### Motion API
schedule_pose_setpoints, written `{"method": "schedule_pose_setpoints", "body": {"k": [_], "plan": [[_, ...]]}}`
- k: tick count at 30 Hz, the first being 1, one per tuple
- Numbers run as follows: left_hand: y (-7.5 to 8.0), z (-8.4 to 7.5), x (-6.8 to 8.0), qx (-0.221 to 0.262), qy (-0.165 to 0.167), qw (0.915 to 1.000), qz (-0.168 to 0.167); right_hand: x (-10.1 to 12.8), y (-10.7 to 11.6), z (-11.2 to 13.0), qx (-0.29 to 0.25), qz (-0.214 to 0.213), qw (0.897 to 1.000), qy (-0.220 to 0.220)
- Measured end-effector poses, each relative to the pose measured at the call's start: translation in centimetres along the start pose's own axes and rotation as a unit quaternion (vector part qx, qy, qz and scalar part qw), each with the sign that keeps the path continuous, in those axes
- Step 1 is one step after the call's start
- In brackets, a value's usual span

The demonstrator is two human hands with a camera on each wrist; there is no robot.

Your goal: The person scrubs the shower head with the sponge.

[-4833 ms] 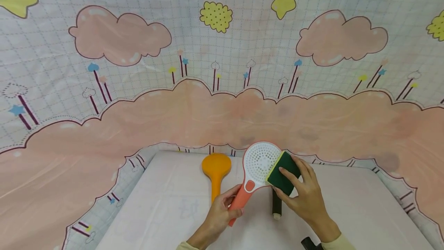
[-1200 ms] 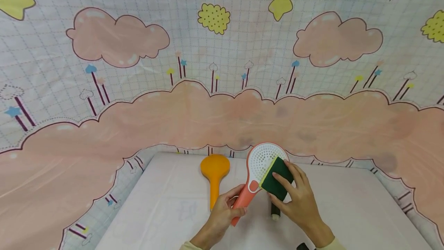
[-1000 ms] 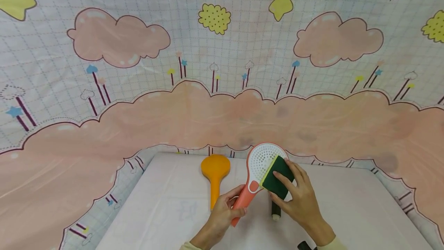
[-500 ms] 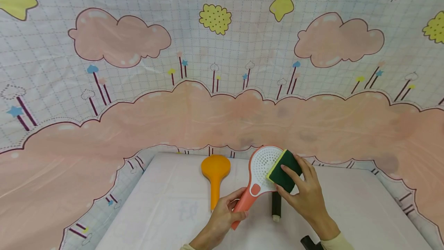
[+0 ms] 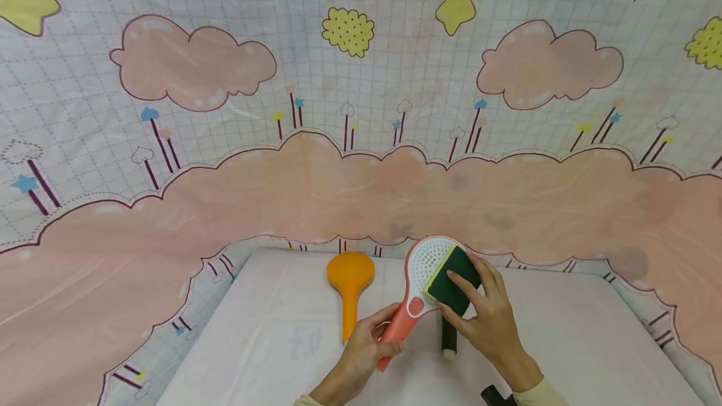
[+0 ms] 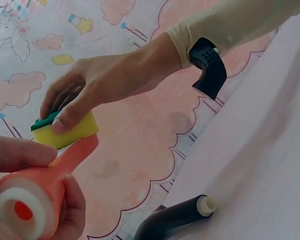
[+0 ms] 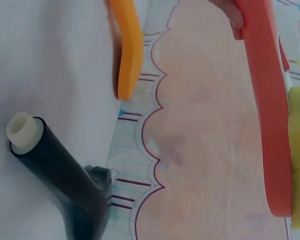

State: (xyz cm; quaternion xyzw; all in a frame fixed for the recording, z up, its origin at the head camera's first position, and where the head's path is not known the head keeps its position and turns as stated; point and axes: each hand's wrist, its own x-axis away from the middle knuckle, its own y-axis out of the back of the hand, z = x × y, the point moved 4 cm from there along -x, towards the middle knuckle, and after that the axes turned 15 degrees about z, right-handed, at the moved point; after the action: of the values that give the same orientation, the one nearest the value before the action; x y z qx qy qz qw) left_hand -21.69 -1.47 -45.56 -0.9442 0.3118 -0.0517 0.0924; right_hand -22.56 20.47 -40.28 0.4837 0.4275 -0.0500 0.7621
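Gripping the coral shower head above the table, with fingers of the left hand clamped round its handle. Pinching the sponge in the fingers of the right hand, with its yellow side against the white face. Farther left on the table: an orange shower head.

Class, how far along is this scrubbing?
Already picked up: coral shower head in the left hand, sponge in the right hand. Underway: the sponge's yellow side against the perforated face. Perhaps left: finishing that face; the orange item and black item lie unheld.
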Motion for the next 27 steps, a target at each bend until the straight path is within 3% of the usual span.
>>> {"method": "schedule_pose_setpoints", "body": {"k": [9,20,27], "plan": [[-0.29,-0.01,0.01,-0.004,-0.004,0.9999,0.013,0.04,0.28,0.22,0.006,0.005,1.000,-0.011],[-0.39,0.24,-0.08,0.000,-0.029,0.9992,0.027,0.07,-0.14,0.72,-0.001,-0.009,1.000,0.020],[-0.29,0.18,-0.21,0.000,-0.023,0.9995,0.022,-0.04,-0.10,0.67,0.001,-0.006,1.000,0.024]]}}
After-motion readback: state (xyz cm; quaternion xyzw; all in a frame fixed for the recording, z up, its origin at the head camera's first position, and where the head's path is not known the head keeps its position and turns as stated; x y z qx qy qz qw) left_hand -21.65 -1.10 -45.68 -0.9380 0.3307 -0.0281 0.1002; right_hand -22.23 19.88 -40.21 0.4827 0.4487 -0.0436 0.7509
